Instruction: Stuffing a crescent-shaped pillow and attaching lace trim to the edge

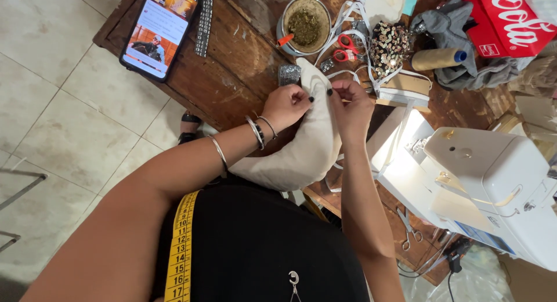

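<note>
- A dark, worn wooden table (pixel 232 64) is seen from above; its near edge runs slantwise from upper left to lower right, and a white sewing machine (pixel 493 186) is set at its right end;
- A curved, padded piece of cream cloth (pixel 307 139) is held over that near edge; its long axis is seen to run from the fingers down and leftward toward the body, so that its upper tip lies at the hands and its bulk hangs below them;
- The left hand (pixel 285 105), bangles on its wrist, is closed in a pinch on the left side of the cloth's upper tip;
- The right hand (pixel 353 107) is closed likewise on the right side, just across from the left; both are equally near the tip, their fingertips almost touching;
- A black smartphone (pixel 159 32) is laid near the far left corner; a round tin of greenish bits (pixel 304 24) is placed beyond the hands; red-handled scissors (pixel 347 46) are found beside it.
</note>
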